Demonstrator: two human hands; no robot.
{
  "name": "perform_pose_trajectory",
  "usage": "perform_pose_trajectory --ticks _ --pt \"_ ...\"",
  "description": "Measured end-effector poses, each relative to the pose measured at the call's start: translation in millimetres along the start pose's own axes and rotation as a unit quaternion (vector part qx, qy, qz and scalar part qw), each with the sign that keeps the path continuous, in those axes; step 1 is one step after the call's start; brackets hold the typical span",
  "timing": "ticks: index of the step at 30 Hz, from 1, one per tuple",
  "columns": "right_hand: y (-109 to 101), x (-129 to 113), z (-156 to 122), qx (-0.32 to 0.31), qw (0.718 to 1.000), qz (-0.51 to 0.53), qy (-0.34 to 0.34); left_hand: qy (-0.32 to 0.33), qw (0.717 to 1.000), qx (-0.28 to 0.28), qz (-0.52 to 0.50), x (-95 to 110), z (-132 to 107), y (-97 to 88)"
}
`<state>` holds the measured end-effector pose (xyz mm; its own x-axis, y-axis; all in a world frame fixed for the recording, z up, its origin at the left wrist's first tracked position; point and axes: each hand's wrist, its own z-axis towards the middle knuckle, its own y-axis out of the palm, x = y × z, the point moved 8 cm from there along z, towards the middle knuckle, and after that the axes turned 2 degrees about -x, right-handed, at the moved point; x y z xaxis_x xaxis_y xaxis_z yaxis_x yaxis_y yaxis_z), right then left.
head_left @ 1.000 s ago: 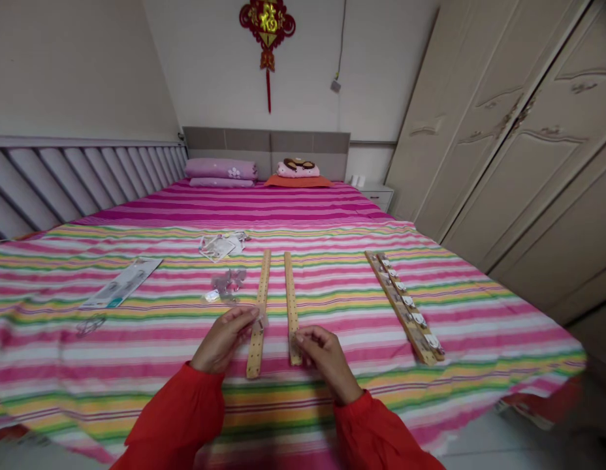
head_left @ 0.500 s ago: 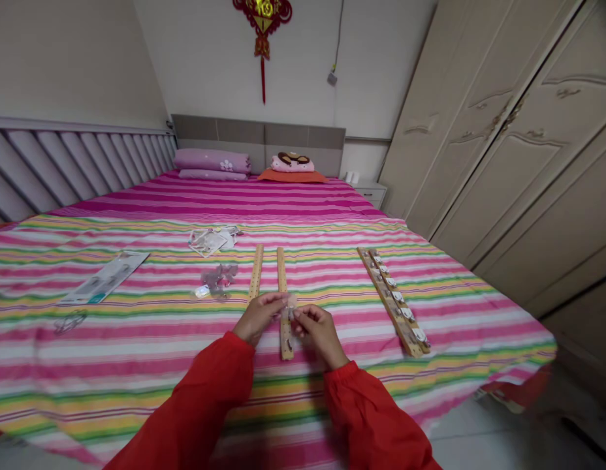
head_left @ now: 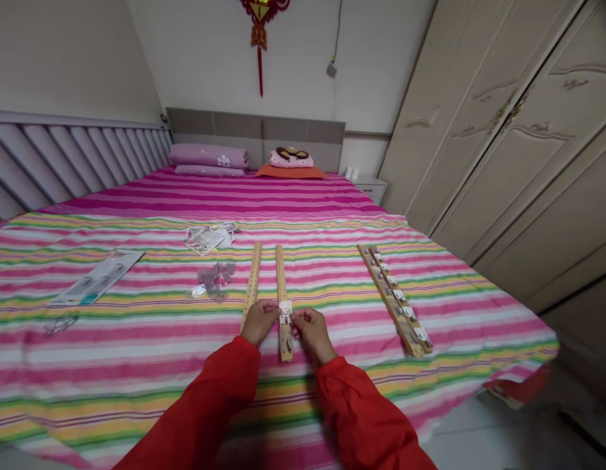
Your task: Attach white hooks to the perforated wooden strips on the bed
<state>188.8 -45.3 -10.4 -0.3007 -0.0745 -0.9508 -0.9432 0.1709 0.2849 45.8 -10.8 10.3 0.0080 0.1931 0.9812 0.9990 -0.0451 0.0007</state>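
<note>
Red sleeves [head_left: 200, 391] come from the bottom of the view, and both our hands work close together near the centre. Our left hand [head_left: 258, 323] is half closed and comes to a small white hook [head_left: 285, 313] from the 9 o'clock side, and our right hand [head_left: 313, 336] pinches the same hook from the 3 o'clock side; how firm each grip is we cannot tell, because the hands hide it partly. This hook sits against a perforated wooden strip [head_left: 282, 274] lying at 12 o'clock on a striped bed sheet [head_left: 87, 391]. A second bare strip [head_left: 253, 277] lies just beside it, and a third strip [head_left: 396, 300] carrying a row of white hooks lies at 2 o'clock. Clear plastic pieces [head_left: 212, 277] lie at 11 o'clock. We think it is best to press the hook square on the strip, because the soft bed gives under the pressure, and to compare its line with the third strip.
</note>
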Motion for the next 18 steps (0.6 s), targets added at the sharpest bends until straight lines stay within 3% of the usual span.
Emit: perform_pose_trajectory --ticks 18 --pt "-3.9 9.9 5.8 0.012 0.998 -0.064 -0.002 -0.033 0.998 0.012 0.054 -2.0 -0.2 1.5"
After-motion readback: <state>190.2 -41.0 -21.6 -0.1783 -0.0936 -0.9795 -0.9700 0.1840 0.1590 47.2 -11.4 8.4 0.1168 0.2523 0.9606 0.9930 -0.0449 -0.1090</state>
